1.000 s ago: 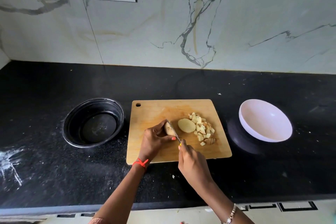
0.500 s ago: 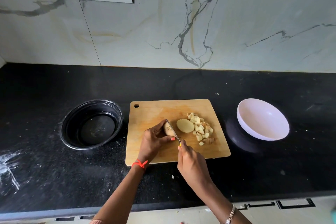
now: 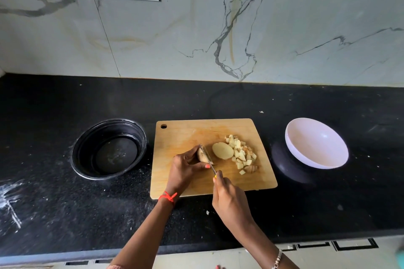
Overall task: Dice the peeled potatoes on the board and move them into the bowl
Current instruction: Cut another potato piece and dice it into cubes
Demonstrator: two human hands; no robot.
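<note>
On the black bench (image 3: 65,203) a wooden board (image 3: 181,135) lies between a black bowl (image 3: 109,148) and an empty white bowl (image 3: 316,143). The left hand (image 3: 185,170) grips a potato piece (image 3: 202,156) on the board; the right hand (image 3: 229,201) is closed round a knife (image 3: 207,158) cutting it. A potato half (image 3: 222,150) and diced potato (image 3: 241,153) lie just right.

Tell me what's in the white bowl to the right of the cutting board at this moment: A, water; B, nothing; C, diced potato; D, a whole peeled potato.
B: the white bowl shows only its bare inside, while the diced potato sits in a pile on the cutting board.
</note>
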